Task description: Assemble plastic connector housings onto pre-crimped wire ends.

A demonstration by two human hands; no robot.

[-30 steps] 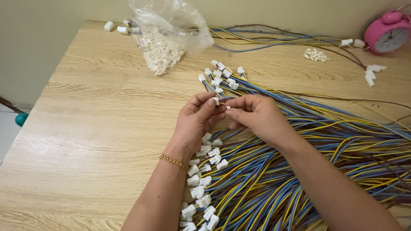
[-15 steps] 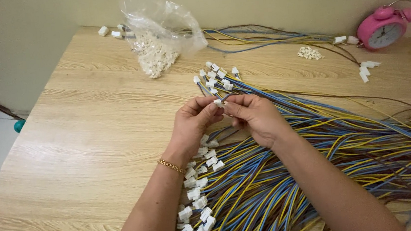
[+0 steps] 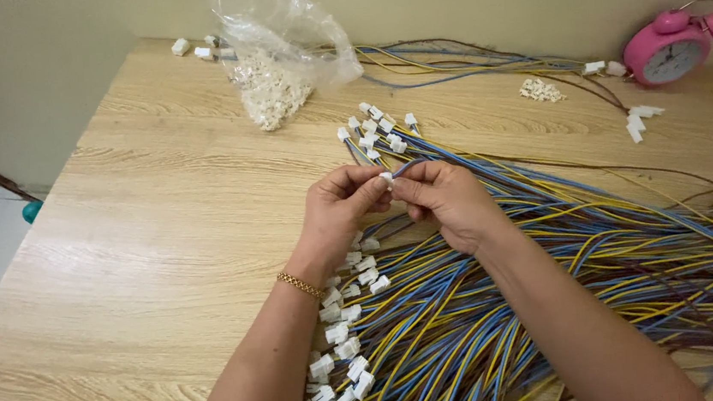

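A small white plug (image 3: 386, 177) sits pinched between the fingertips of both hands, a little above the middle of the view, over the wooden worktop (image 3: 137, 245). The left hand (image 3: 336, 211) closes its grip on the plug from the 9 o'clock side, thumb and forefinger pressed together around it; a thin gold bracelet (image 3: 299, 284) circles that wrist. The right hand (image 3: 447, 201) meets it from 3 o'clock, its grip pinching the same plug along with the blue wire (image 3: 412, 166) that arches into it. Under and around the hands spreads a thick bundle of wires (image 3: 554, 295), blue, yellow and brown, running off toward 3 and 4 o'clock. A row of white plugs (image 3: 344, 348) on wire ends trails from just below the left wrist down toward 6 o'clock. Another cluster of plugged ends (image 3: 376, 130) fans out at 12 o'clock, just beyond the fingertips. Farther out toward 11 o'clock lies a clear plastic bag (image 3: 276, 61) with loose white plugs inside, and a few more wires (image 3: 447, 59) run along the wall at 1 o'clock. A small heap of white pieces (image 3: 541, 90) lies toward 2 o'clock, well apart from the hands, and beyond it a pink alarm clock (image 3: 671, 46) stands by the wall.
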